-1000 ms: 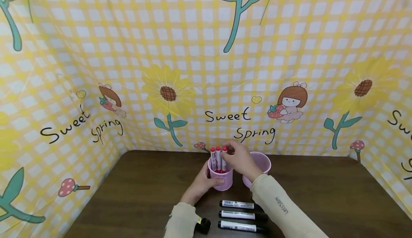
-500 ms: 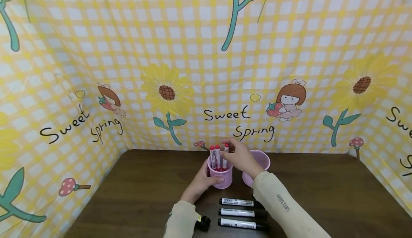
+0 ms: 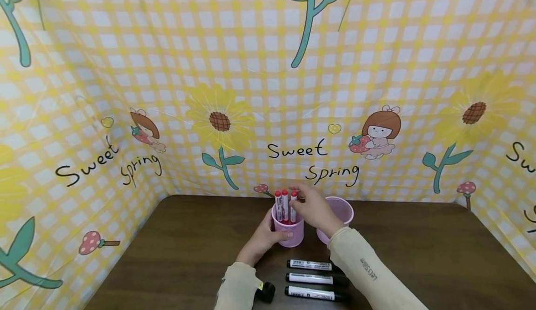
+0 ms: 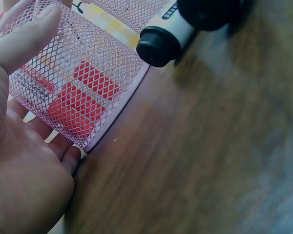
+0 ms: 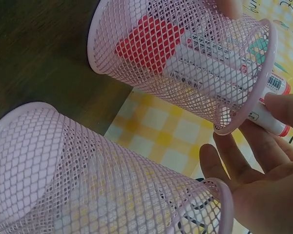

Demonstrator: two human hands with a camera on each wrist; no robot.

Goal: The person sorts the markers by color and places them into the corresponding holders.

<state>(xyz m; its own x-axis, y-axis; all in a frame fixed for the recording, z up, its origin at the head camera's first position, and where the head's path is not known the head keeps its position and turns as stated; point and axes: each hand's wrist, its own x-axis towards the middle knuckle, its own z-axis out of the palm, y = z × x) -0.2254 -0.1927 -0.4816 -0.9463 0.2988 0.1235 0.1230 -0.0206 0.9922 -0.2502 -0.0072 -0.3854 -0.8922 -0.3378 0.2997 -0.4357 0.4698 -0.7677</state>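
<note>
My left hand [image 3: 264,236] grips a pink mesh pen cup [image 3: 294,236], the thumb across its front and the other fingers round its far side, as the left wrist view also shows. Three red-capped markers stand upright in this cup, their red lower ends showing through the mesh [image 4: 63,53]. At the cup's mouth my right hand [image 3: 315,210] pinches the upper end of the rightmost red marker [image 3: 293,215]. In the right wrist view the thumb [image 5: 285,108] lies on that marker, with the fingers behind it. The marker's lower part is inside the cup.
Beside the held cup, behind my right wrist, stands a second pink mesh cup [image 3: 344,210]. Three black markers [image 3: 310,279] lie in parallel on the brown table [image 3: 180,254], partly under my right sleeve. A yellow checked cloth [image 3: 284,96] hangs behind the table.
The rightmost red marker, in my right fingers, shifted right and slightly up within the cup, then back down a little toward the others. My left hand kept its grip on the cup.
</note>
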